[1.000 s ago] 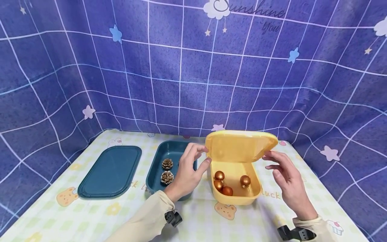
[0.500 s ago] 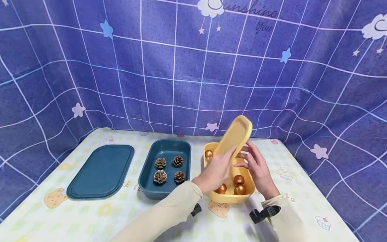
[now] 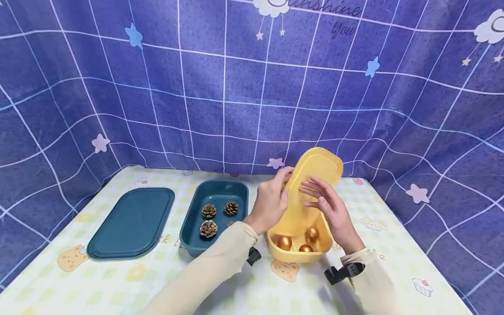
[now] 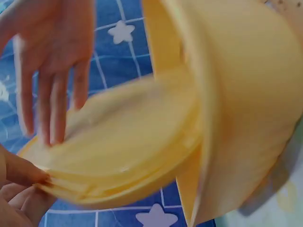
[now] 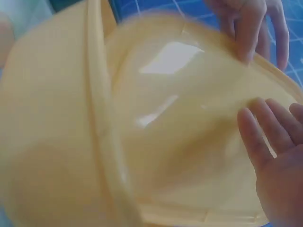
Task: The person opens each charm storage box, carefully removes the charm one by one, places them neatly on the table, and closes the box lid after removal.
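Note:
A yellow lid (image 3: 320, 168) stands tilted above the yellow box (image 3: 300, 257), its lower end reaching down into it. My left hand (image 3: 271, 203) pinches the lid's left edge between thumb and fingers; the left wrist view shows this pinch at the lid's rim (image 4: 118, 191). My right hand (image 3: 334, 214) has its fingers extended in front of the lid's face, and in the right wrist view its fingertips (image 5: 248, 118) overlap that face. Copper-coloured ball ornaments (image 3: 285, 243) lie at the near end of the box; the lid hides the far part.
Left of the yellow box stands a dark teal box (image 3: 188, 229) holding several pinecones (image 3: 208, 229), one partly behind my left sleeve. A teal lid (image 3: 131, 223) lies flat further left on the checked tablecloth (image 3: 98, 288). A blue grid-patterned curtain (image 3: 204, 87) hangs behind.
The lid went from lying across the box's far end to a steep lengthwise tilt, then turned its face toward the camera. The ball ornaments have rolled about. My right hand has moved left.

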`<state>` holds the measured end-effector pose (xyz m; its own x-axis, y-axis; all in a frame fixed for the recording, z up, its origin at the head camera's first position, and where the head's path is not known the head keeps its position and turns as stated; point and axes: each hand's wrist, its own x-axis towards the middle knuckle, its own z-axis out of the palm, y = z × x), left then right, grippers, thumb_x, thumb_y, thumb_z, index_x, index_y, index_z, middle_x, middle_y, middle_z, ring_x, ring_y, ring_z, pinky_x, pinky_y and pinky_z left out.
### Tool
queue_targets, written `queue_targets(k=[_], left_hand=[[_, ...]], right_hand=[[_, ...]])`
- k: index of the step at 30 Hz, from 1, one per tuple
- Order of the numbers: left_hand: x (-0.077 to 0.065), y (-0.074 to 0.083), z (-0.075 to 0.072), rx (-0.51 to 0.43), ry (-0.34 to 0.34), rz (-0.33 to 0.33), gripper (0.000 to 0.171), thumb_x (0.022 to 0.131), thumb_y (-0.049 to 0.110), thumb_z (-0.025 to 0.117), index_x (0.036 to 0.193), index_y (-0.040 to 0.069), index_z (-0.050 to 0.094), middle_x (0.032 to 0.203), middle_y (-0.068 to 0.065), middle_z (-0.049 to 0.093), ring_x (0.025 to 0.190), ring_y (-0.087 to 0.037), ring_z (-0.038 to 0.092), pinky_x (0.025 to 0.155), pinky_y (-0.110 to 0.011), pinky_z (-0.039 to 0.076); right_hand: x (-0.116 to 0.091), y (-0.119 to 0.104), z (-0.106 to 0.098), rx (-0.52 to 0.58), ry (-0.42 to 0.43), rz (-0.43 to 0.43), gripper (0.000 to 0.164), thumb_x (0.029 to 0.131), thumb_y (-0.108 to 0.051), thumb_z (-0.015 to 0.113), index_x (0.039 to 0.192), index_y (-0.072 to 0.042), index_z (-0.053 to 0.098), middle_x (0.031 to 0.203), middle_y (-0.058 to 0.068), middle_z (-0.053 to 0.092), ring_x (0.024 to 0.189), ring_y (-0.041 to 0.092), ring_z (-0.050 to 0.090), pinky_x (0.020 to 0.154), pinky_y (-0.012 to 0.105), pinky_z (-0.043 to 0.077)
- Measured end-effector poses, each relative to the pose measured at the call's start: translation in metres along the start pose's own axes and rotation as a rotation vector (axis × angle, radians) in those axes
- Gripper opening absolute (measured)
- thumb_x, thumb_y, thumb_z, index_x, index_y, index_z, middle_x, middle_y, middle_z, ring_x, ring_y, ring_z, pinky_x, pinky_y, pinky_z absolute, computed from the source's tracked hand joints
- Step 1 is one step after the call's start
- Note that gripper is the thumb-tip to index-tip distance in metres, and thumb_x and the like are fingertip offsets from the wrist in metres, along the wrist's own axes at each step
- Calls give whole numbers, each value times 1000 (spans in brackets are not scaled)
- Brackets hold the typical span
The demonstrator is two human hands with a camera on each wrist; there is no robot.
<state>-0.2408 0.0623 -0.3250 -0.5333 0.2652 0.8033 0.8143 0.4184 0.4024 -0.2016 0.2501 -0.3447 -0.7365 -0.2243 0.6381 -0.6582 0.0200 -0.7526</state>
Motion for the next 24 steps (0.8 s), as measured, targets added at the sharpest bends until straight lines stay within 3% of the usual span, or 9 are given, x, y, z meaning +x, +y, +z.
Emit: queue_targets(k=[4, 7, 9, 11, 12, 15, 16, 19, 24], left_hand=[[8, -6, -8, 43, 116, 13, 40, 82, -17, 60, 117, 3, 65, 99, -12, 78, 81, -18, 74, 73, -31, 62], [11, -10, -16, 65, 187, 6, 34, 81, -16, 60, 107, 4, 68, 73, -9, 70, 57, -14, 56, 55, -28, 52], [13, -12, -21, 53, 225, -8, 31, 82, -15, 60, 104, 5, 70, 61, -7, 60, 52, -11, 47, 50, -23, 43], [12, -12, -29, 20, 247, -41, 27, 83, -13, 61, 102, 5, 70, 60, -6, 62, 52, -9, 49, 50, -19, 41], [12, -12, -32, -1, 254, -62, 26, 84, -12, 62, 101, 5, 70, 64, -7, 67, 55, -7, 57, 52, -18, 46], [10, -9, -41, -105, 257, -170, 22, 86, -10, 64, 100, 6, 71, 93, -12, 79, 83, -14, 76, 71, -21, 61], [9, -7, -44, -143, 250, -216, 21, 86, -9, 65, 100, 6, 71, 103, -14, 78, 93, -18, 77, 77, -25, 63], [5, -5, -49, -253, 210, -362, 20, 86, -6, 69, 101, 7, 71, 112, -15, 77, 105, -24, 75, 88, -32, 61], [-6, -5, -50, -317, 121, -518, 21, 86, -3, 71, 104, 9, 70, 113, -14, 77, 105, -24, 75, 87, -35, 62]], right_hand=[[-6, 8, -7, -221, 94, 28, 48, 99, 5, 50, 146, 8, 41, 139, 12, 61, 127, 1, 57, 91, 16, 53], [-12, 12, -11, -371, 170, 56, 52, 94, 3, 62, 144, 4, 48, 139, 18, 58, 128, -6, 50, 93, 12, 49], [-15, 13, -14, -423, 207, 68, 53, 92, 2, 66, 143, 1, 50, 140, 21, 55, 128, -8, 48, 94, 10, 48], [-16, 14, -14, -419, 221, 86, 53, 92, 2, 66, 143, 0, 51, 141, 18, 54, 129, -6, 46, 94, 9, 48], [-16, 14, -15, -406, 221, 95, 53, 92, 2, 66, 143, 1, 50, 142, 15, 54, 129, -6, 46, 94, 9, 48], [-15, 11, -16, -328, 197, 132, 55, 95, 0, 63, 147, -2, 46, 143, 4, 52, 127, -4, 50, 93, 8, 50], [-15, 9, -16, -290, 187, 147, 56, 96, -1, 62, 149, -3, 44, 143, 1, 50, 125, -3, 52, 93, 8, 50], [-14, 2, -16, -186, 164, 195, 60, 98, -2, 60, 153, -9, 39, 148, -1, 45, 120, -2, 57, 92, 10, 52], [-15, -6, -12, -114, 151, 258, 68, 95, 0, 63, 156, -15, 35, 155, 6, 36, 123, 0, 56, 93, 13, 54]])
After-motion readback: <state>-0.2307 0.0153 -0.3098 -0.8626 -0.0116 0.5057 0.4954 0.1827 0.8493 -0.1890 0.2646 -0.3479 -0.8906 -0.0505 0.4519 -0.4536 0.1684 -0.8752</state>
